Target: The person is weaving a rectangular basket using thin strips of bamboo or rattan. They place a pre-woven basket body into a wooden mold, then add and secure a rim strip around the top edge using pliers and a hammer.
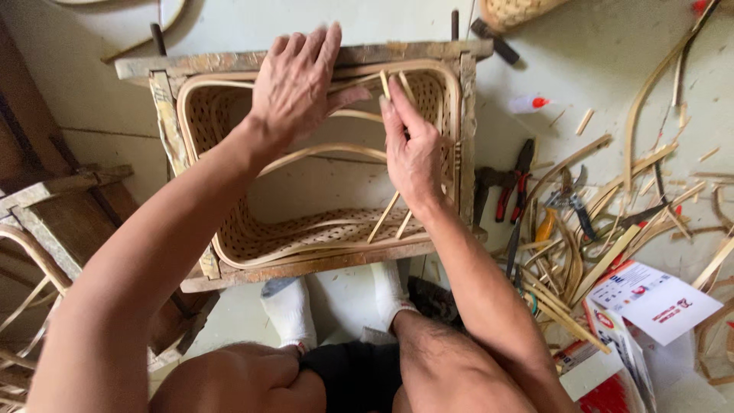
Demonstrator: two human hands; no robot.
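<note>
pliers [511, 186] and cut strips [581, 252] lie right. left hand [294, 84] flat on the basket [321, 229] frame [306, 60]; right hand [413, 153] pinches thin sticks [391, 82].

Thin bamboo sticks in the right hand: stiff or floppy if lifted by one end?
The bamboo sticks look straight along their whole length while the right hand pinches only their upper part, so probably fairly stiff. They are very thin, so likely light and apt to snap if bent. The left hand rests on the woven basket's rim.
</note>
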